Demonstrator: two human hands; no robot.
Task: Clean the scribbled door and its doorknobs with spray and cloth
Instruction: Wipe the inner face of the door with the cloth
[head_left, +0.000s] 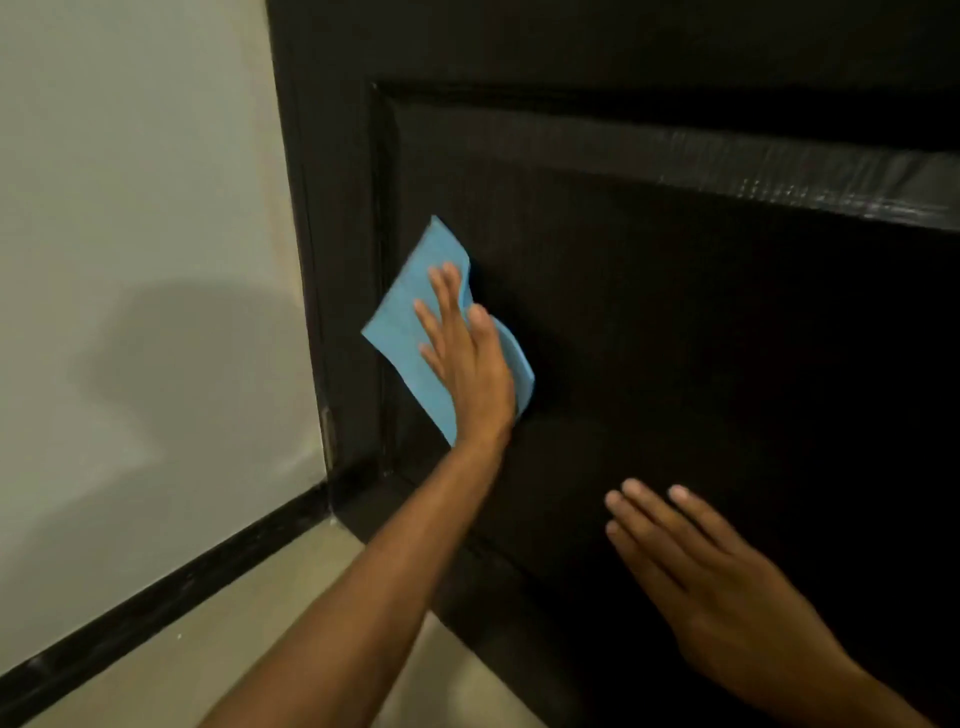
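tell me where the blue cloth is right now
In the head view the blue cloth lies flat against the dark door, left of centre near the panel's left edge, under the left hand, whose straight fingers press it there.

One dark door, with one recessed panel. One blue cloth, near the panel's left edge. Two hands: one left hand, one right hand. One pale wall. One black skirting strip. One tiled floor.
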